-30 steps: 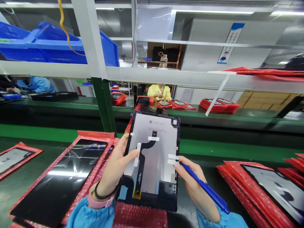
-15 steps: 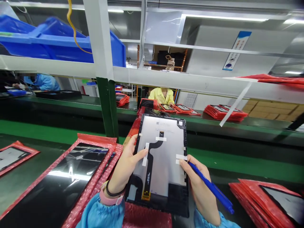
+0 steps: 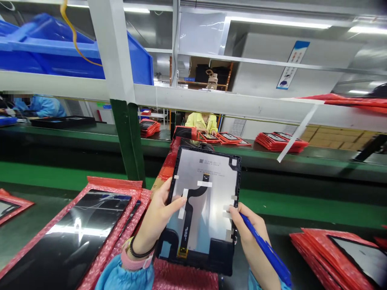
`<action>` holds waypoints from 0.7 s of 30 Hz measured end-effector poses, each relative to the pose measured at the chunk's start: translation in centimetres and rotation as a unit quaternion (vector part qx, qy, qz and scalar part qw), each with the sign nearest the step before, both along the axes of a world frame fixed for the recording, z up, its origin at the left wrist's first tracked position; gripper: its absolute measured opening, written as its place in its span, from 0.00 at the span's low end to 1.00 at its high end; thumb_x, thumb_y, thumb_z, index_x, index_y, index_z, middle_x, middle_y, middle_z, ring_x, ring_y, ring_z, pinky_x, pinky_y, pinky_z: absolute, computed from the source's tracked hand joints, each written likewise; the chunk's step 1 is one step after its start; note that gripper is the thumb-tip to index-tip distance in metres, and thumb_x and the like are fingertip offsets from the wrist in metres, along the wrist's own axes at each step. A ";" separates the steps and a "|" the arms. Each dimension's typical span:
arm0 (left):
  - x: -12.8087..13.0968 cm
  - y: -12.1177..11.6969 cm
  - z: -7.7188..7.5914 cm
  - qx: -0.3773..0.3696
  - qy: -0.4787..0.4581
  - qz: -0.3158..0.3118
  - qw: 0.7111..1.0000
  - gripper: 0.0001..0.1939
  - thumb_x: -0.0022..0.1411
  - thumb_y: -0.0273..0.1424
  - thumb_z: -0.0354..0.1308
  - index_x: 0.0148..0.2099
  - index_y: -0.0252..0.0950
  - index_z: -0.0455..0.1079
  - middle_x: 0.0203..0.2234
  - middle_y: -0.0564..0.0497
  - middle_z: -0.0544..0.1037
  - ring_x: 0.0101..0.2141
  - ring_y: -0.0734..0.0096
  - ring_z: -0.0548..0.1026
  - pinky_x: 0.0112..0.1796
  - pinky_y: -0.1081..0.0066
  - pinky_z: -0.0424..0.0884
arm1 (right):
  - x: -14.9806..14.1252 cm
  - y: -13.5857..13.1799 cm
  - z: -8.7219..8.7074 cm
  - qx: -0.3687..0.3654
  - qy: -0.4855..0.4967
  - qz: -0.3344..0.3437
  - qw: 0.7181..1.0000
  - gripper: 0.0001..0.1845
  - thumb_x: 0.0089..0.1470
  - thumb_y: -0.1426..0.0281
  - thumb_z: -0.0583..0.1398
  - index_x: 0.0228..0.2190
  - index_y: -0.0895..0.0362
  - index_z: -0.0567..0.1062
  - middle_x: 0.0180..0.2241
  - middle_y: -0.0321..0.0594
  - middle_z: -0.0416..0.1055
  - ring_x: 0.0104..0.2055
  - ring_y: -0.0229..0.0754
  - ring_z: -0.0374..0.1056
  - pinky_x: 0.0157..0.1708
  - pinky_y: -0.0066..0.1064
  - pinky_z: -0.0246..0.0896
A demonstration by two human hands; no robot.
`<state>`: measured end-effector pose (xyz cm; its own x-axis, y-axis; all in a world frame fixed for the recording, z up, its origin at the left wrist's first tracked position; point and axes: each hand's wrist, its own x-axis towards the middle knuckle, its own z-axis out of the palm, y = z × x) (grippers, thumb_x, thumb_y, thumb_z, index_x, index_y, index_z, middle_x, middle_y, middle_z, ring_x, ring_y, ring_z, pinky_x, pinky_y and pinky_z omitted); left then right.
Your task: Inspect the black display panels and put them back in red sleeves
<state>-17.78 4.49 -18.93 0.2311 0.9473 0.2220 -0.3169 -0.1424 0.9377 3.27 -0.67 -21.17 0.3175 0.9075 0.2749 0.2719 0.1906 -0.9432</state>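
Note:
I hold a tablet display panel [image 3: 208, 189] upright with its silver back facing me; a black flex cable and white tape strips run down it. My left hand [image 3: 155, 219] grips its left edge, thumb pressed on the back near a tape strip. At the panel's right edge my right hand [image 3: 252, 237] is closed round a blue pen [image 3: 266, 251], fingertips touching a tape strip there. Under the panel lies red bubble wrap [image 3: 181, 278].
A glossy black panel [image 3: 69, 237] on red bubble wrap lies at my left; more red-wrapped panels [image 3: 341, 253] sit at right. A green-and-white post [image 3: 125, 133] stands ahead. Across the green conveyor [image 3: 302, 201], a person in yellow [image 3: 201, 121] works among red stacks [image 3: 278, 141].
The panel has tilted slightly and shifted a little right in view. My right fingers have moved down its right edge onto the tape strip. Both grips are unchanged.

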 end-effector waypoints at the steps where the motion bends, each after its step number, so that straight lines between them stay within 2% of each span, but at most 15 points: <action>1: 0.1 0.0 -0.1 0.008 0.002 0.000 1.000 0.24 0.57 0.31 0.65 0.56 0.40 0.66 0.39 0.53 0.80 0.32 0.74 0.76 0.35 0.78 0.70 | 0.0 0.2 0.0 -0.006 -0.006 -0.001 1.000 0.21 0.54 0.53 0.61 0.20 0.55 0.69 0.20 0.34 0.64 0.24 0.40 0.60 0.22 0.29 0.56; 4: 0.4 -0.4 -0.4 0.035 0.026 0.020 0.999 0.25 0.59 0.33 0.63 0.58 0.39 0.65 0.30 0.55 0.80 0.27 0.75 0.74 0.31 0.77 0.70 | 0.2 0.9 -0.1 -0.014 0.002 0.001 1.000 0.20 0.53 0.51 0.61 0.25 0.55 0.72 0.23 0.37 0.69 0.30 0.44 0.67 0.28 0.30 0.62; 6: 0.7 -0.7 -0.7 0.071 0.073 0.073 0.992 0.24 0.60 0.33 0.61 0.58 0.38 0.66 0.26 0.55 0.80 0.25 0.72 0.75 0.29 0.75 0.71 | 0.2 1.1 0.0 0.013 0.053 -0.001 0.998 0.19 0.51 0.53 0.64 0.38 0.54 0.75 0.35 0.41 0.75 0.40 0.48 0.71 0.38 0.34 0.67; 8: 1.0 -0.9 -0.9 0.148 0.135 0.130 0.971 0.20 0.61 0.31 0.60 0.56 0.37 0.70 0.30 0.50 0.83 0.29 0.66 0.79 0.34 0.71 0.74 | 0.1 1.0 0.2 0.054 0.158 0.035 0.985 0.29 0.50 0.55 0.66 0.52 0.50 0.69 0.52 0.45 0.71 0.51 0.52 0.69 0.50 0.41 0.64; 10: 1.2 -0.9 -1.0 0.266 0.188 0.136 0.936 0.19 0.61 0.25 0.58 0.54 0.38 0.74 0.41 0.47 0.83 0.40 0.60 0.81 0.44 0.68 0.75 | 0.0 0.8 0.3 0.060 0.280 0.127 0.950 0.38 0.48 0.49 0.65 0.57 0.45 0.65 0.61 0.46 0.62 0.58 0.55 0.63 0.54 0.49 0.61; 12: 1.2 -0.6 -1.1 0.390 0.219 0.095 0.890 0.24 0.60 0.17 0.53 0.56 0.40 0.72 0.48 0.48 0.79 0.49 0.60 0.77 0.51 0.68 0.71 | -0.2 0.3 0.3 0.017 0.356 0.212 0.910 0.41 0.40 0.38 0.62 0.53 0.45 0.71 0.58 0.47 0.67 0.57 0.59 0.65 0.49 0.55 0.64; 13: 1.1 -0.4 -1.1 0.437 0.231 0.070 0.866 0.27 0.59 0.15 0.50 0.56 0.41 0.71 0.49 0.48 0.78 0.52 0.60 0.75 0.53 0.67 0.70 | -0.2 0.1 0.3 -0.003 0.370 0.226 0.901 0.41 0.36 0.35 0.61 0.47 0.45 0.75 0.53 0.48 0.72 0.55 0.61 0.67 0.46 0.57 0.66; 15: 1.0 0.1 -1.1 0.493 0.259 0.035 0.830 0.29 0.59 0.13 0.48 0.57 0.42 0.71 0.49 0.49 0.77 0.54 0.61 0.72 0.56 0.64 0.66 | -0.1 -0.4 -0.1 -0.022 0.365 0.205 0.908 0.36 0.32 0.32 0.60 0.33 0.46 0.81 0.40 0.48 0.79 0.48 0.61 0.72 0.42 0.56 0.68; 17: 0.9 0.3 -1.3 0.506 0.278 0.012 0.816 0.27 0.61 0.14 0.47 0.56 0.42 0.71 0.49 0.48 0.77 0.55 0.60 0.71 0.58 0.60 0.63 | 0.2 -0.9 -0.6 -0.032 0.360 0.175 0.916 0.31 0.33 0.34 0.61 0.22 0.47 0.80 0.33 0.48 0.80 0.42 0.60 0.75 0.40 0.54 0.69; 18: 0.9 0.4 -1.3 0.505 0.281 0.006 0.816 0.27 0.61 0.14 0.47 0.56 0.43 0.71 0.49 0.48 0.77 0.56 0.59 0.70 0.59 0.58 0.62 | 0.3 -1.0 -0.9 -0.032 0.362 0.162 0.917 0.29 0.34 0.35 0.61 0.20 0.47 0.79 0.32 0.48 0.80 0.39 0.60 0.75 0.38 0.54 0.70; 21: 1.0 -0.4 -1.1 0.515 0.281 0.009 0.810 0.26 0.61 0.16 0.50 0.57 0.43 0.70 0.52 0.46 0.75 0.59 0.56 0.66 0.60 0.52 0.59 | 0.5 -1.2 -1.4 -0.003 0.313 0.114 0.943 0.31 0.38 0.34 0.57 0.21 0.47 0.78 0.29 0.50 0.79 0.36 0.60 0.76 0.35 0.53 0.70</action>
<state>-16.75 4.12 -20.01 0.5582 0.3318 0.7605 0.1295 -0.9402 0.3151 3.74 -1.89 -22.53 0.2118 0.9728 0.0936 -0.3854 0.1711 -0.9067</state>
